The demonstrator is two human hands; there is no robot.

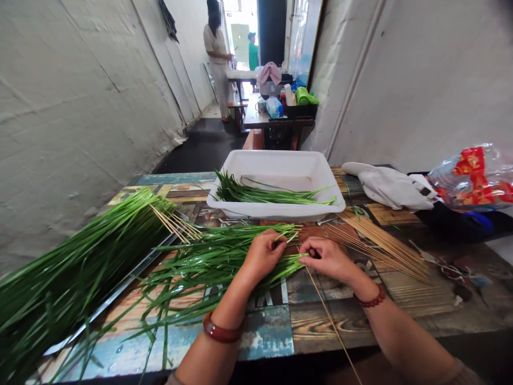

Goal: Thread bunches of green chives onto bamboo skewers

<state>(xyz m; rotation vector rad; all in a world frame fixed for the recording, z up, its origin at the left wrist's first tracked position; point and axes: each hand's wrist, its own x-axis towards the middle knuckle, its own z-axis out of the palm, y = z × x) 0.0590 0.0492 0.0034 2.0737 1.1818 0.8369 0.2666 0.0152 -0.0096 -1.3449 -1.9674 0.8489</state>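
Observation:
Long green garlic chives (212, 251) lie in a loose pile on the patterned wooden table, white ends toward the right. Over that pile my left hand (266, 254) is closed, thumb and fingers pinching chive stems near their cut ends. My right hand (331, 259) is closed too, its fingertips together at the chive ends. A thin bamboo skewer (331, 318) passes at those fingertips and slants down past the table's front edge; its exact contact with the fingers is partly hidden. More skewers (385, 246) lie fanned out to the right.
A white plastic tub (276, 210) with chives stands behind my hands. At left, a big chive bundle (80, 256) rests on a metal tray (116, 302), with skewers (176, 222) across its end. Scissors (444, 264), a pale cap (390, 184) and plastic packaging (473, 176) lie right. A person (218, 59) stands farther back.

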